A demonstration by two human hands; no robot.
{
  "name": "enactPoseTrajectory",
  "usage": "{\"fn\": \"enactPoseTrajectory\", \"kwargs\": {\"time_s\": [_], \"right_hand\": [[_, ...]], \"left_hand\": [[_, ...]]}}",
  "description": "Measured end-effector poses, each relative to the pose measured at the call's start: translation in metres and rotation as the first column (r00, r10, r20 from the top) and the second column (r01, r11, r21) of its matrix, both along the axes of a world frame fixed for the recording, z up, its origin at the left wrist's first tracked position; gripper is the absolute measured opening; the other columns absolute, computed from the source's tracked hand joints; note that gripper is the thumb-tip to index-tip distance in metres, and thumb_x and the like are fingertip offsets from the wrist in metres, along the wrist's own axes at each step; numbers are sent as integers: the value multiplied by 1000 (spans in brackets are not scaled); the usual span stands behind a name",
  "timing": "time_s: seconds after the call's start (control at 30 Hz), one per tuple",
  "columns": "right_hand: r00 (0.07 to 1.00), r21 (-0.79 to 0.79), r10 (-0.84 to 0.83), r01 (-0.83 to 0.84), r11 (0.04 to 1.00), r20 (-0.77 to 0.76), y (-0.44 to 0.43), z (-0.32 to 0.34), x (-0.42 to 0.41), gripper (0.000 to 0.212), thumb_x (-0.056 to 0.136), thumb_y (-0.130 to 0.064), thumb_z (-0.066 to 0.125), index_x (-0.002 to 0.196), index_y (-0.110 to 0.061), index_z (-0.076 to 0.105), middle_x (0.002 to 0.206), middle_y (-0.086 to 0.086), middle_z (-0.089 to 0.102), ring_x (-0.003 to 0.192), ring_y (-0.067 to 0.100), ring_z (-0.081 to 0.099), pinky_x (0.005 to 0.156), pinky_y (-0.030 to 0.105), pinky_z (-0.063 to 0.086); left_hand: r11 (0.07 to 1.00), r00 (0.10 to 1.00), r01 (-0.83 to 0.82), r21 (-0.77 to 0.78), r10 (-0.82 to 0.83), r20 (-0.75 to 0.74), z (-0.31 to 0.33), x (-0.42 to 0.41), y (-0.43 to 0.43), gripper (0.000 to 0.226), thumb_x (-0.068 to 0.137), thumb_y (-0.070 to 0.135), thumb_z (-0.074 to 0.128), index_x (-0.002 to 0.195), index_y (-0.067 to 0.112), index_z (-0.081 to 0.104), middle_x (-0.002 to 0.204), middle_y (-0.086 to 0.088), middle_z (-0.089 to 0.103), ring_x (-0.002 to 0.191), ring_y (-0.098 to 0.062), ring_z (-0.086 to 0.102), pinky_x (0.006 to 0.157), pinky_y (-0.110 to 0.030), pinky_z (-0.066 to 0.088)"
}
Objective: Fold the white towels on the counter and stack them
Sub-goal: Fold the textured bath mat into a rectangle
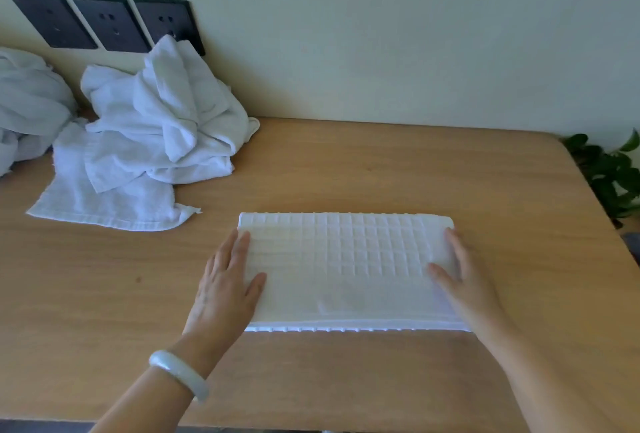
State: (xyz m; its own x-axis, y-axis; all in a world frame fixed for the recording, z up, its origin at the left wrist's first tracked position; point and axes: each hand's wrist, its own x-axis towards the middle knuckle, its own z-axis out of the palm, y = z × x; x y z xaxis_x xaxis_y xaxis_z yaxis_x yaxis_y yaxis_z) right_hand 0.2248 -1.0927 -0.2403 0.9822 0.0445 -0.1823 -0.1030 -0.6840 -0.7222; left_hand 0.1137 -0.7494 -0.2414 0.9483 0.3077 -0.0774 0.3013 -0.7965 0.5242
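Observation:
A white waffle-textured towel point(346, 266) lies folded into a flat rectangle near the front middle of the wooden counter point(381, 169). My left hand point(227, 285) rests flat on its left end, fingers straight. At the right end, my right hand point(465, 276) lies along the edge with straight fingers and the thumb on top of the cloth. A heap of crumpled white towels point(156, 121) sits at the back left against the wall, with one towel point(104, 204) spread partly flat under it.
More white cloth point(27, 103) lies bunched at the far left edge. Three dark wall sockets point(107, 22) sit above the heap. A green plant point(613, 169) stands beyond the counter's rounded right corner. A pale bangle point(178, 373) circles my left wrist.

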Motion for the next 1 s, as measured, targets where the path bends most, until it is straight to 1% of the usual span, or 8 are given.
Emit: {"fn": "enactPoseTrajectory", "kwargs": {"time_s": [0.1,0.23,0.33,0.57,0.63,0.77,0.87,1.0], "right_hand": [[957,78,-202,222,972,-207,-24,15,-11,33,88,-14,68,120,-18,60,117,-3,66,103,15,63,86,35,49],[865,70,-223,282,957,-449,-51,23,-22,17,86,-12,73,95,0,64,88,12,72,73,17,65,66,28,51],[829,11,-261,306,952,-495,-54,29,-26,25,83,-16,78,80,-1,58,65,10,62,58,18,57,64,35,55],[753,92,-237,366,926,-614,-46,39,-35,29,83,-19,78,88,-2,54,78,14,55,64,22,57,69,43,62],[784,50,-224,309,950,-579,-48,44,-36,29,85,-22,76,79,-7,52,72,10,55,69,20,56,80,45,60],[875,-107,-138,99,989,-465,-51,52,-29,30,89,-26,71,73,-7,54,53,0,56,56,16,54,56,31,51],[934,-343,-87,-40,939,-347,-49,57,-19,35,92,-30,64,65,-10,52,48,-1,53,50,18,50,56,34,46],[881,-140,-123,66,988,-456,-38,61,-10,27,94,-24,63,82,-1,59,60,11,62,54,26,57,56,38,52]], "left_hand": [[984,983,-179,-18,178,-48,7,-17,5,53,87,26,69,134,11,50,118,-4,53,110,-25,45,98,-36,36],[907,920,-356,-224,298,-255,20,-20,9,23,82,26,76,94,16,58,88,-2,64,79,-22,59,65,-35,44],[853,893,-421,-309,329,-308,26,-18,13,24,79,24,80,85,12,60,78,-8,68,65,-27,63,65,-38,51],[799,851,-467,-378,290,-439,33,-19,15,25,84,16,76,87,0,58,56,-13,66,50,-32,66,59,-36,57],[765,842,-476,-434,253,-477,38,-22,17,21,85,11,75,86,-4,60,53,-14,62,46,-29,60,51,-32,52],[616,855,-482,-623,176,-488,57,-18,26,11,87,6,69,80,-3,68,61,-15,52,49,-19,48,43,-24,41],[466,842,-524,-713,160,-515,68,-6,30,12,83,5,70,88,-6,70,72,-12,49,51,-19,48,41,-24,40],[345,795,-586,-733,67,-604,72,10,24,27,75,9,68,97,-8,67,81,-17,61,55,-24,56,44,-27,48]]}}
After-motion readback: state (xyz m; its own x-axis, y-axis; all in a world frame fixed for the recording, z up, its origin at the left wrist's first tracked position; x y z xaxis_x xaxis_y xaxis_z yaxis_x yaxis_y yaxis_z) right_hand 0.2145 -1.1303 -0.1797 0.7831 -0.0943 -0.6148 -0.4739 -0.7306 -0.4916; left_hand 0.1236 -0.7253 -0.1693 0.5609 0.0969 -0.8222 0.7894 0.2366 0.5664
